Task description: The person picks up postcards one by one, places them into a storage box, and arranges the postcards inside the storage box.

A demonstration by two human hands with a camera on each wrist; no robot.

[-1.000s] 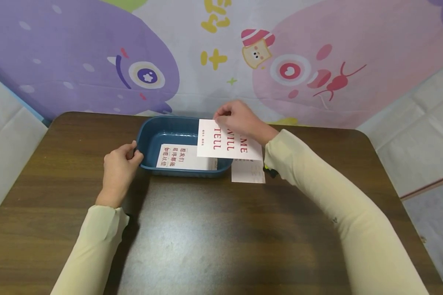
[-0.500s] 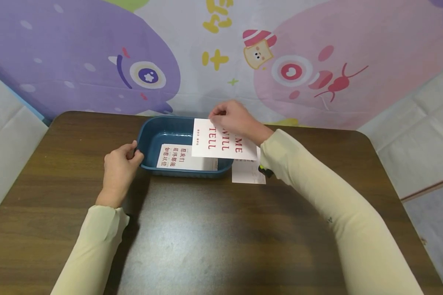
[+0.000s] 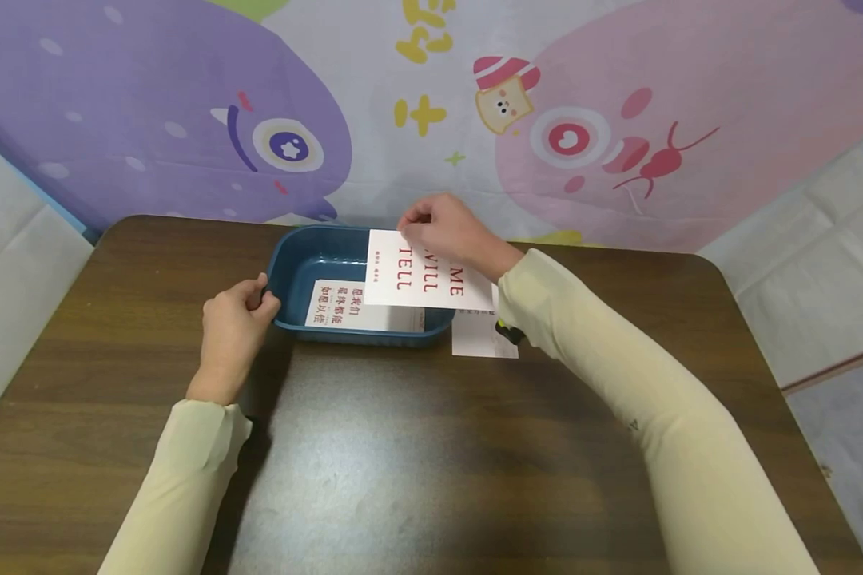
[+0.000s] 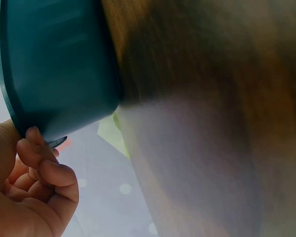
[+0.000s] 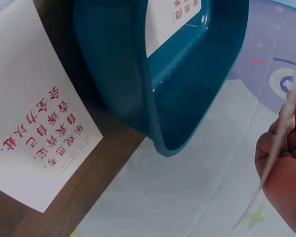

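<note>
My right hand [image 3: 449, 231] pinches the upper edge of a white card [image 3: 424, 279] with red letters, holding it over the right part of a dark blue-green plastic bin [image 3: 295, 239]. In the right wrist view the card [image 5: 280, 133] appears nearly edge-on beside the curled fingers [image 5: 278, 148]. My left hand [image 3: 233, 335] grips the bin's left rim between thumb and fingers, as the left wrist view of the hand [image 4: 37, 187] also shows. Inside the bin lie white cards [image 3: 338, 307] with dark red Chinese writing, partly covered by the held card.
Another printed card [image 3: 483, 339] lies on the brown wooden table [image 3: 374, 447], right of the bin and partly behind the right wrist. A cartoon-print cloth [image 3: 431, 160] hangs behind the table's back edge.
My right hand has moved a little to the left with the card, bringing it further over the bin. The left hand and the bin have stayed in place.
</note>
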